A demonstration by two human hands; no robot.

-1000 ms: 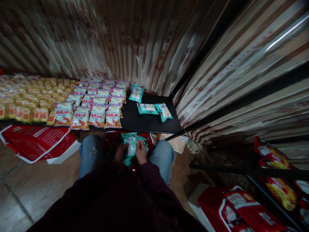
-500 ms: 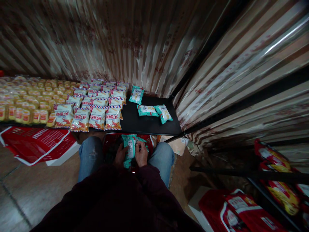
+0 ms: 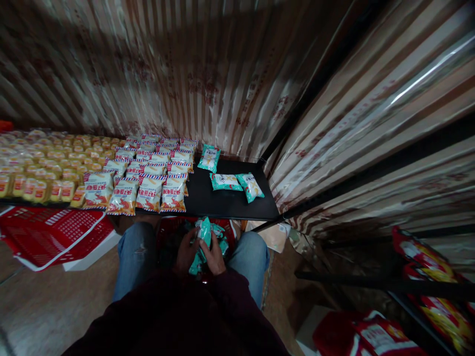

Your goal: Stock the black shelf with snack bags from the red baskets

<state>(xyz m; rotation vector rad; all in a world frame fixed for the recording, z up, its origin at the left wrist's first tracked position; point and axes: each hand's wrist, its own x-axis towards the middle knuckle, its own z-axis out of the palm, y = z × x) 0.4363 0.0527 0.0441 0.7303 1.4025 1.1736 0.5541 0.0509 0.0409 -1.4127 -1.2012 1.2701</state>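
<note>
Between my knees, my left hand (image 3: 186, 251) and my right hand (image 3: 213, 254) both grip a small teal snack bag (image 3: 204, 231), one from each side. Beneath them a red basket (image 3: 161, 228) holds more teal snack bags (image 3: 221, 243). On the black shelf (image 3: 200, 200) in front lie three bags of the same teal kind: one at the back (image 3: 210, 157), one flat on its side (image 3: 225, 182) and one at the right (image 3: 250, 187). Left of these stand rows of white snack bags (image 3: 149, 192) with striped edges.
Yellow packaged snacks (image 3: 37, 189) fill the shelf's left part. A red basket with a white handle (image 3: 55, 232) sits on the floor at left. Black metal posts (image 3: 319, 193) cross at right, near red and yellow packs (image 3: 438, 316). Corrugated sheeting (image 3: 156, 64) backs the shelf.
The teal bag in my hands has been turned, and its printed label shows less. My view has tilted up slightly, so the shelf sits lower. The bags on the shelf lie as before.
</note>
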